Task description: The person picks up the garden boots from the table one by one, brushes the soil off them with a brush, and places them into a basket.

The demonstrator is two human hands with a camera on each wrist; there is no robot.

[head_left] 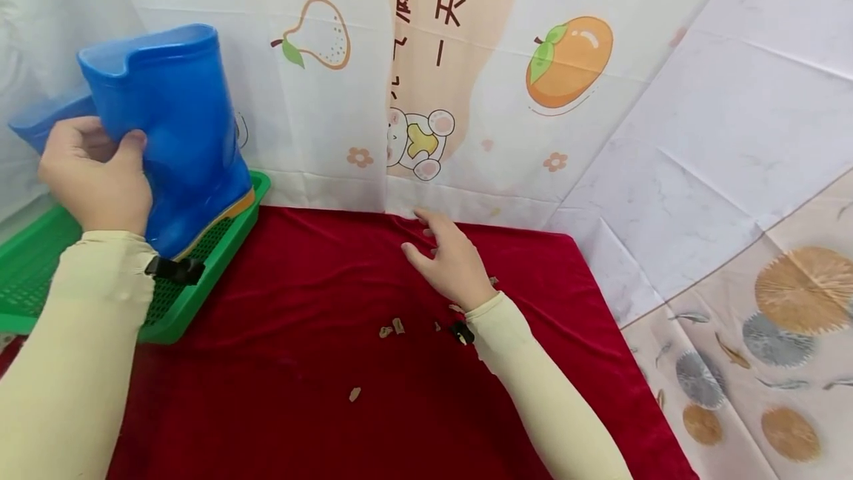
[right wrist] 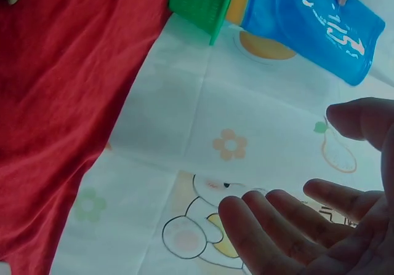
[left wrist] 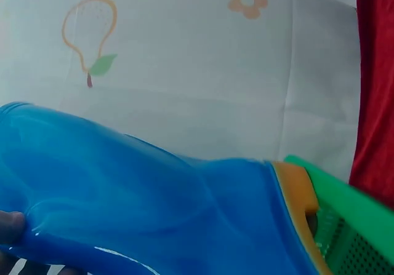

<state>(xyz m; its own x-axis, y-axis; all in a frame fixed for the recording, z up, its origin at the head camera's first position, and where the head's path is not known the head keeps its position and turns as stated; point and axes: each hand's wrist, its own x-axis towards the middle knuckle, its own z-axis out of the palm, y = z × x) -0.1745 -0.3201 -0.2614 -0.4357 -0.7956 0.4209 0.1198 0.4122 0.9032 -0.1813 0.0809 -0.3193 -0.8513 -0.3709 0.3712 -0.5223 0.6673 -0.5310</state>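
My left hand (head_left: 100, 172) pinches the shaft of a blue rain boot (head_left: 176, 117), its thumb on the near side. The boot has an orange-yellow sole and stands upright, slightly tilted, in or just over a green plastic basket (head_left: 256, 195); contact beneath it is hidden. Behind it, the top of a second blue boot (head_left: 49, 121) shows, partly covered by the hand. My right hand (head_left: 456, 258) hovers over the red cloth with fingers spread loosely and nothing held. In the right wrist view, white markings show on the boot (right wrist: 308, 23).
Small tan scraps (head_left: 397, 326) lie scattered on the red cloth (head_left: 280, 391), several of them near the right wrist. A white printed curtain (head_left: 300, 117) hangs behind the table. Patterned cloth (head_left: 733, 361) covers the right side.
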